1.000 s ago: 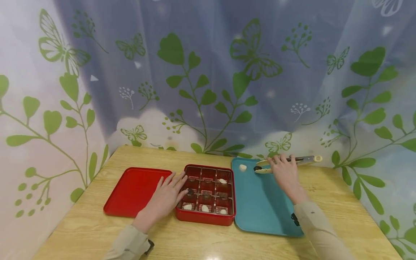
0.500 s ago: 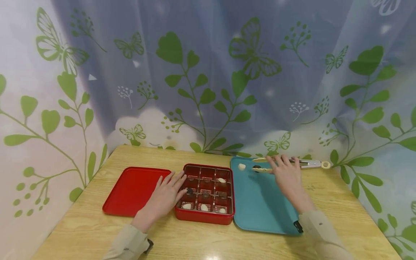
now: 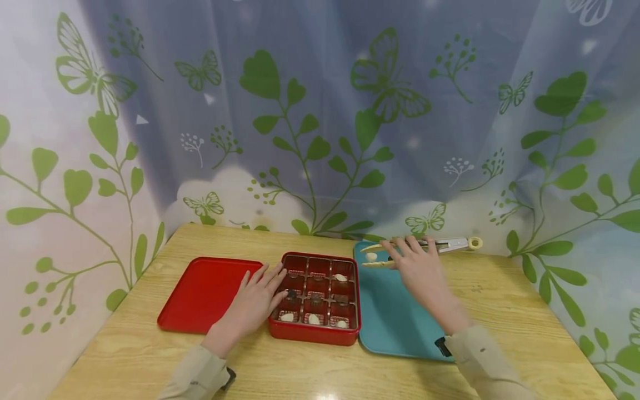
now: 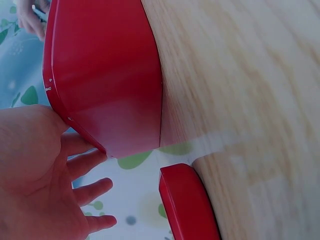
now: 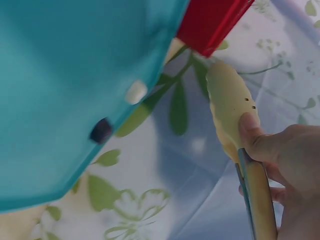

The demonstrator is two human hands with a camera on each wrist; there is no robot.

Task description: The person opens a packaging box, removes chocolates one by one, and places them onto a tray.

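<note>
My right hand (image 3: 422, 269) grips a pair of tongs (image 3: 454, 245) with cream tips and metal handles. The tips are spread over the back of a teal tray (image 3: 395, 328), either side of a small white piece (image 3: 371, 257) in the head view. In the right wrist view, that piece and a small dark one (image 5: 101, 131) lie on the tray, apart from the tongs. My left hand (image 3: 255, 300) rests with extended fingers at the left rim of a red box (image 3: 315, 335). Its clear insert has several compartments, some holding white pieces (image 3: 314, 319) or dark ones (image 3: 341, 300).
A shallow red lid (image 3: 200, 294) lies on the wooden table (image 3: 280, 369), left of the box and partly under my left hand in the head view. The tray sits right beside the box. A leaf-printed curtain (image 3: 320, 111) hangs behind the table.
My right hand has moved left with the tongs, whose tips went from around the dark piece to around the white one. The left hand and box have stayed put.
</note>
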